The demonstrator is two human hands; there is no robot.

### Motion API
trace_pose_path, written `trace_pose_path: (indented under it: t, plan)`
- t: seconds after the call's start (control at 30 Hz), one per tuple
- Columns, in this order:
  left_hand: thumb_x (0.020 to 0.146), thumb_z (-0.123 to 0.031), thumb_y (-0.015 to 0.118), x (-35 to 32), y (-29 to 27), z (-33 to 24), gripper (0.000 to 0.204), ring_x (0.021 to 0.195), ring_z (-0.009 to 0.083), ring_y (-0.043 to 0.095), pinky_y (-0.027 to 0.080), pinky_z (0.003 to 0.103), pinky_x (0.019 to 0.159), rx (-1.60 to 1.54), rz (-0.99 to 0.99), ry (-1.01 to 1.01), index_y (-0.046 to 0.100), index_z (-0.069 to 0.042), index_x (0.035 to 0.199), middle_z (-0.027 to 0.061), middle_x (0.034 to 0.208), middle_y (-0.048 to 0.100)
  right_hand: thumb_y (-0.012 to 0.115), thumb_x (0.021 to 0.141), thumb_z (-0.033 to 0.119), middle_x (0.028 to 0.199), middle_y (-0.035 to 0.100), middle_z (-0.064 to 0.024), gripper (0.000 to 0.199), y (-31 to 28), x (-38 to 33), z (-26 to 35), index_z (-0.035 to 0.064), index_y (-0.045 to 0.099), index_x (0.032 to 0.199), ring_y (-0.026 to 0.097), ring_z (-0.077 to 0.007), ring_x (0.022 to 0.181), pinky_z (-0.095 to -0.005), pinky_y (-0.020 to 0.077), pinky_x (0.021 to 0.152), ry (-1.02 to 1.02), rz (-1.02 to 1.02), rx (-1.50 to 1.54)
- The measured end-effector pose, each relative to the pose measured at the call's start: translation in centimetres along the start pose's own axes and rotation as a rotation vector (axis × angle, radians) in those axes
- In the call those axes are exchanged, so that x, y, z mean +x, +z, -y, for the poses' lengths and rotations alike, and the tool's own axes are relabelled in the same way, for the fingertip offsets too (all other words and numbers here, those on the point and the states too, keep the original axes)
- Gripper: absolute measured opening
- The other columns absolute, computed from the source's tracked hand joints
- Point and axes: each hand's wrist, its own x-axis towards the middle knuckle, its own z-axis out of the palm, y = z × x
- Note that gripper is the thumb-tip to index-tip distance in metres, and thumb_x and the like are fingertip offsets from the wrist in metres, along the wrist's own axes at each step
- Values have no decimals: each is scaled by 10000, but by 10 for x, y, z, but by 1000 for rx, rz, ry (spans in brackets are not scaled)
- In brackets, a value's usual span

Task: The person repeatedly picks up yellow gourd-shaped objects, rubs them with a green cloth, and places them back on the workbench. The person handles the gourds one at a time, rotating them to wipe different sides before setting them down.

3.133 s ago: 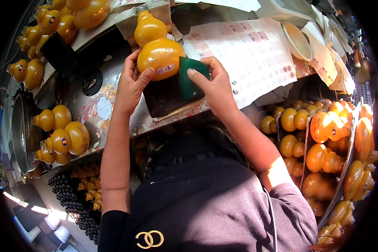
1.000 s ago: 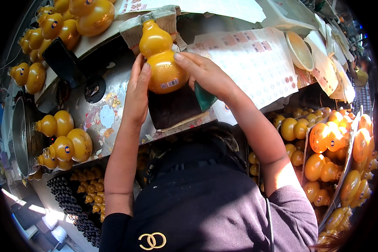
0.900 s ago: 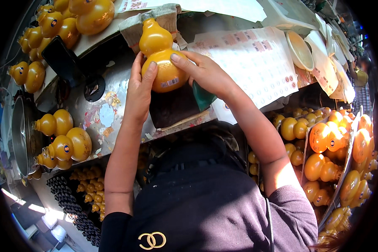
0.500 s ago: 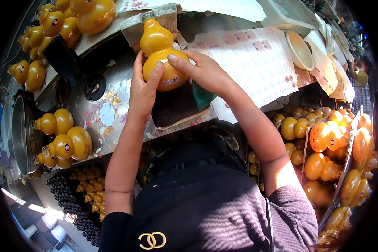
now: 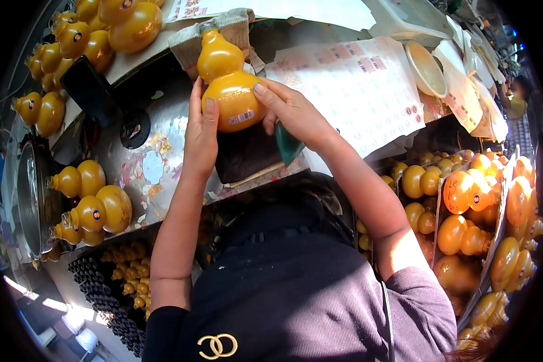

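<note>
Clasping glossy amber gourd-shaped bottle [image 5: 230, 101] between left hand [image 5: 200, 130] and right hand [image 5: 295, 114], with folded beige cloth [image 5: 183, 46] under neck, likely for steadiness.

The camera rides on the person's own head, the left one of a side-by-side pair, and from here I see it peer steeply down and forward over the chest. The shirt [image 5: 295, 301] fills the lower middle, close to the lens; the forearms [image 5: 175, 241] reach away from it, with the left hand [image 5: 202, 136], right hand [image 5: 292, 114] and bottle [image 5: 229, 90] farther out, above the centre. The fisheye view is upright and wide, slanting the table [image 5: 172, 142] up toward the right and closing to black at the corners.
</note>
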Motion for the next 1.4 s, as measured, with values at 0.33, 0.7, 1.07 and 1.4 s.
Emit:
trace_pose_path:
  t: [0.33, 0.7, 1.07, 1.4]
  plan:
    - [1013, -397, 387, 9, 3, -7, 589, 1321, 195, 390, 296, 324, 1096, -59, -49, -3, 271, -23, 1453, 119, 1408, 410, 521, 915, 547, 855, 636, -75, 636, -5, 11, 7, 14, 542, 1262, 575, -113, 599, -247, 476, 606, 74, 52, 6]
    - [979, -375, 487, 10, 5, -11, 654, 1302, 223, 413, 317, 345, 1086, -192, -50, -16, 238, -13, 1463, 145, 1418, 393, 657, 858, 161, 979, 627, -68, 277, -24, -6, 31, 7, 576, 1074, 605, -120, 885, -238, 498, 799, -112, -47, 490]
    - [962, -309, 503, 9, 3, -8, 656, 1335, 224, 368, 279, 347, 1112, -142, -25, 15, 217, -16, 1475, 152, 1427, 374, 644, 849, 116, 970, 641, -96, 251, -20, 13, 50, 13, 591, 1072, 618, -156, 907, -289, 498, 822, -523, -85, -337]
    - [1006, -244, 370, 5, 9, -15, 548, 1363, 192, 339, 263, 337, 1125, -270, -50, -49, 214, -8, 1476, 120, 1467, 338, 641, 861, 133, 978, 641, -89, 267, -19, 30, 61, 18, 586, 1096, 615, -162, 925, -289, 487, 845, -577, 41, -513]
